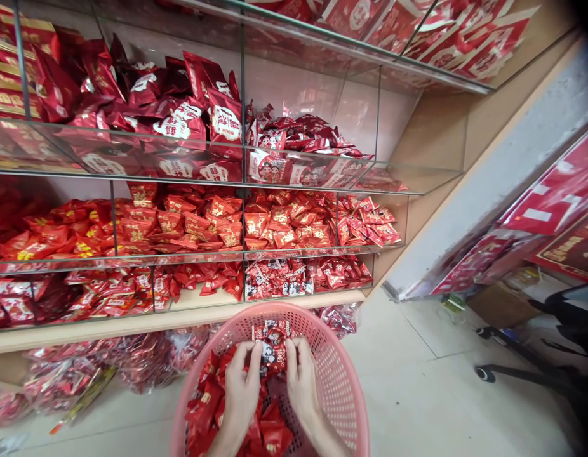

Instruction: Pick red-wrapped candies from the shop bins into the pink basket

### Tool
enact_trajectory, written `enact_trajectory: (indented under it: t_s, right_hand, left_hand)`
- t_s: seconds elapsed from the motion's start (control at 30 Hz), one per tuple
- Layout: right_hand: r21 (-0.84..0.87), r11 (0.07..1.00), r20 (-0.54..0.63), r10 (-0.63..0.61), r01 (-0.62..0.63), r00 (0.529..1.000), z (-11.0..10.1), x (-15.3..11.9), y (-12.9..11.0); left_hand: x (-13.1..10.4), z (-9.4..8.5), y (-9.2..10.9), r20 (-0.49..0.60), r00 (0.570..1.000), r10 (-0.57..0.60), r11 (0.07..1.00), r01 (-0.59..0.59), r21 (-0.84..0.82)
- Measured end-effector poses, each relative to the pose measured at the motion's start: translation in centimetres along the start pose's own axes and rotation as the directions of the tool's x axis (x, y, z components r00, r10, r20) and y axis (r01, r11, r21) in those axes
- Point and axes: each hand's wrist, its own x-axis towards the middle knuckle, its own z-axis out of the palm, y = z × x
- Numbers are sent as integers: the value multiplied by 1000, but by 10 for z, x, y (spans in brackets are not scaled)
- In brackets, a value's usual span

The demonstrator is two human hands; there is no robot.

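Note:
Over a pink perforated plastic basket point(339, 355), both my hands hold a red candy packet point(276, 346) printed with small cartoon figures. My left hand point(241, 381) pinches the packet's left edge between thumb and fingers. On the right edge, my right hand point(302, 377) grips it the same way. Below and around my hands, several shiny red candy packets point(203, 403) lie in the basket, mostly on its left side and bottom. Part of the basket's floor shows between my wrists.
Ahead stands a shelf unit with glass dividers point(180, 257), filled with red and maroon packets point(199, 120). Clear bags of packets point(141, 362) lie on the floor under it. At right are a wheeled chair point(517, 368) and a cardboard box point(501, 304).

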Motion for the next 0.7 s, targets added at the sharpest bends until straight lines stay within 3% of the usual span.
enact_trajectory:
  t_s: [0.2, 0.5, 0.6, 0.7]
  right_hand:
    - [57, 998, -59, -5, 9, 998, -8, -5, -5]
    - [166, 976, -46, 151, -142, 987, -12, -19, 13]
    - [171, 968, 9, 183, -182, 983, -19, -13, 12]
    - [146, 968, -42, 210, -202, 977, -31, -7, 12]
  left_hand:
    - [-9, 0, 5, 5, 1000, 30, 999, -30, -27]
    - [-27, 12, -5, 21, 995, -102, 987, 104, -119]
    - [-10, -3, -8, -12, 994, -112, 986, 110, -129]
    - [23, -31, -19, -155, 980, -123, 991, 112, -78]
